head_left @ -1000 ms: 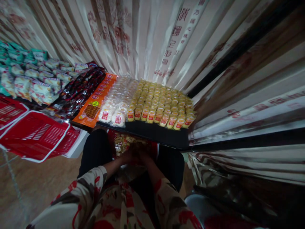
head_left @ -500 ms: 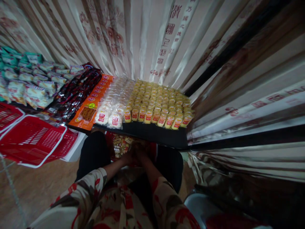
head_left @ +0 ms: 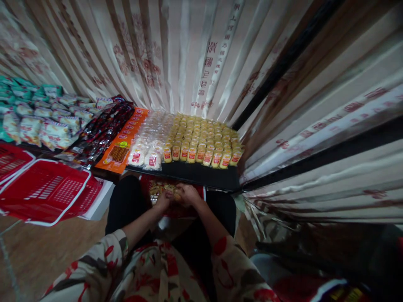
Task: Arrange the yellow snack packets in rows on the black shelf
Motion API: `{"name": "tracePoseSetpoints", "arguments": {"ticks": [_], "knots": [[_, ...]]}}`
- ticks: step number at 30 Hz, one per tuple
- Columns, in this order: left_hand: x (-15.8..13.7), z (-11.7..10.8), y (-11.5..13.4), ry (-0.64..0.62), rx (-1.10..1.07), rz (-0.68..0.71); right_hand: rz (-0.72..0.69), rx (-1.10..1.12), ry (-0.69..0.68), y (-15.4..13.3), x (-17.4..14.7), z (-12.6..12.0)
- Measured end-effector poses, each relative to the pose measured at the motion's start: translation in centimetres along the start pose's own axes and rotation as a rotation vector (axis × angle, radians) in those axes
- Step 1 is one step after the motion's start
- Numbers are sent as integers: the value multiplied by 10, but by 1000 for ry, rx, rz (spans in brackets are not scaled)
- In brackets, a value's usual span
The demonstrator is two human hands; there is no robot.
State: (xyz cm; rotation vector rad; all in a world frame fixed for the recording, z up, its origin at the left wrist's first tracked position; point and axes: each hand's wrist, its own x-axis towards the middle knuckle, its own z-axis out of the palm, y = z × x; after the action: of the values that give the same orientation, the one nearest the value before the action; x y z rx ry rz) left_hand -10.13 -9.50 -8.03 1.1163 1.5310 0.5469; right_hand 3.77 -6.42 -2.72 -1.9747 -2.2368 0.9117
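Observation:
Both hands are low between my knees, over a red basket (head_left: 201, 192) that holds small yellowish-brown wrapped snacks (head_left: 155, 188). My left hand (head_left: 163, 200) is closed, its fingertips pinched together near the basket's middle. Close beside it on the right, my right hand (head_left: 189, 193) has its fingers bent inward and closed. What lies in the fingers is too dark and small to name. Just beyond the basket, upright yellow packaged cakes (head_left: 201, 142) stand in close rows on a black shelf (head_left: 201, 174).
Left of the cakes lie white round packets (head_left: 145, 153), an orange snack bag (head_left: 116, 155), dark shiny packets (head_left: 100, 130) and white and green bags (head_left: 56, 132). Red shopping baskets (head_left: 50, 188) stand at left. Pleated curtains (head_left: 176, 54) and a dark pole (head_left: 283, 67) border the shelf.
My hands have risen a little from deep in the basket and show more plainly, the right one shifted rightward. The camera view has turned slightly.

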Motion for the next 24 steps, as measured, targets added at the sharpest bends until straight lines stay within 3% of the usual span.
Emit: {"name": "tracePoseSetpoints", "arguments": {"ticks": [2, 6, 9, 17, 24], "knots": [[-5, -6, 7, 9, -126, -11, -35, 40, 31, -3, -8, -11], [-19, -21, 23, -4, -587, -66, -87, 128, 112, -3, -28, -27], [-30, -30, 37, -35, -716, -63, -111, 292, 151, 2, -41, -30], [-44, -31, 81, -98, -541, 145, -137, 658, 195, 14, -59, -31], [-38, -15, 127, -184, -275, 410, -113, 804, 418, 31, -67, -46]]}}
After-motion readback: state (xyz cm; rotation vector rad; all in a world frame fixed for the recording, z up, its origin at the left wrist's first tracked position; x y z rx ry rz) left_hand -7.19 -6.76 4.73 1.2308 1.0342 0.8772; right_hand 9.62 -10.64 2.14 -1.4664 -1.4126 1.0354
